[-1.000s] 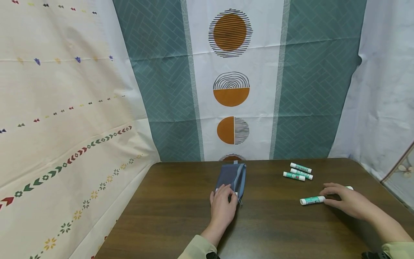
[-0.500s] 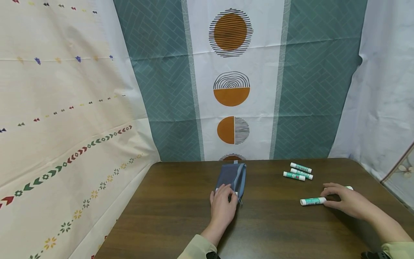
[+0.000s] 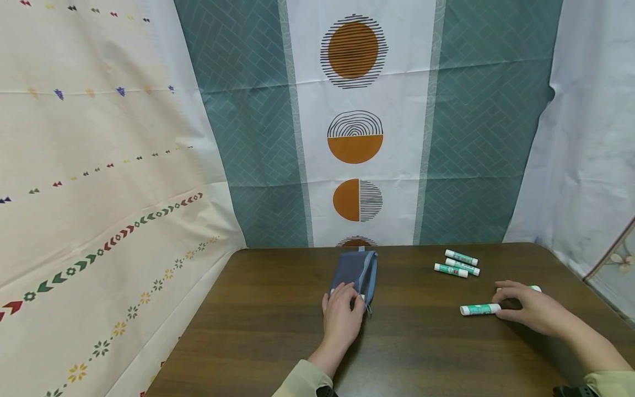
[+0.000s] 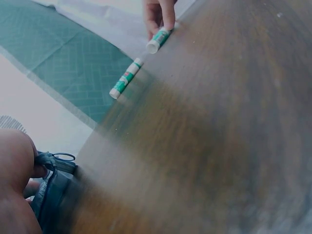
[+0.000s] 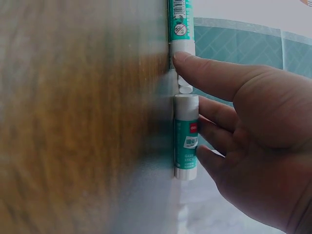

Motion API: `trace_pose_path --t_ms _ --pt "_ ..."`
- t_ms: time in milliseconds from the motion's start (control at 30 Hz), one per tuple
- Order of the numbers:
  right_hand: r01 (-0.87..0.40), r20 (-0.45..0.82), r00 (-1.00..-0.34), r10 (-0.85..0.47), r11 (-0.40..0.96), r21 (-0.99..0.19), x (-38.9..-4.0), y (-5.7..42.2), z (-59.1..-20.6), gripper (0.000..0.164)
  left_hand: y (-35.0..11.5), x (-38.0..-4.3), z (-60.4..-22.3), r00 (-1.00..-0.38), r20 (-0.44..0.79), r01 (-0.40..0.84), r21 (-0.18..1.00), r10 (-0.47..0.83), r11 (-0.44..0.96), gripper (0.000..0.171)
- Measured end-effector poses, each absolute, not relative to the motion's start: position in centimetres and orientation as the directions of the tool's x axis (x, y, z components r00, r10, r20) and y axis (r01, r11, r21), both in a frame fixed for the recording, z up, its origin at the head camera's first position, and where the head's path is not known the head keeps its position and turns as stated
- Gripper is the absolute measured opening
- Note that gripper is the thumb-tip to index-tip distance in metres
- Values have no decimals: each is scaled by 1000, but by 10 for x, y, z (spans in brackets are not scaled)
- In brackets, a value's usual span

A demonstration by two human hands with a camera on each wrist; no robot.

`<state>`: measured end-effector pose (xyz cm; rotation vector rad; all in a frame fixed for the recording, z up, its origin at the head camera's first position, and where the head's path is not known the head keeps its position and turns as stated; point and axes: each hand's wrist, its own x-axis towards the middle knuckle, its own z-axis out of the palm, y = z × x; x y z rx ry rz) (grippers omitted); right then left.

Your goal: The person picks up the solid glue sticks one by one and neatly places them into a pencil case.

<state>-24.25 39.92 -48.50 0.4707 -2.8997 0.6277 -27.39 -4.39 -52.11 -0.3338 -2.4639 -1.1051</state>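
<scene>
My left hand (image 3: 342, 315) holds the near end of a blue zipped pencil case (image 3: 347, 269), fingers curled over it. Small white bits show at either side of those fingers; what they belong to is hidden. In the left wrist view the zip pull (image 4: 63, 156) sticks out beside the hand. My right hand (image 3: 533, 309) lies low over the table at the right. Its thumb touches the white end of a green-and-white glue stick (image 3: 480, 309). Behind its loosely bent fingers lies another glue stick (image 5: 185, 141), mostly hidden in the head view.
Three more glue sticks (image 3: 456, 263) lie together at the back right of the brown wooden table (image 3: 258, 331). Hanging cloths surround the table: a cream one (image 3: 124, 220) at left, a teal and white one (image 3: 253, 165) behind, a white one (image 3: 585, 138) at right.
The near glue stick has turned slightly at the right thumb, its right end coming towards me. The left hand and pencil case stay still.
</scene>
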Motion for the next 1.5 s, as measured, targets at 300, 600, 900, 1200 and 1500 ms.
trace_pose_path --t_ms 300,600,900,1200,1500 --pt "-315 178 -948 -265 866 -387 -242 400 -487 16 -44 -274 -523 -873 486 391 647 41 655 23" --pt "-309 186 -949 -255 867 -391 -242 400 -486 15 -44 -274 -523 -878 477 385 649 43 656 22" --pt "-309 194 -948 -251 870 -385 -241 400 -484 16 -44 -275 -523 -881 472 381 652 43 655 23" --pt "-312 205 -947 -249 870 -382 -242 401 -486 15 -43 -276 -524 -879 475 382 650 41 657 23" --pt "-312 237 -943 -234 869 -384 -245 398 -485 15 -44 -275 -523 -878 477 386 655 40 650 24"
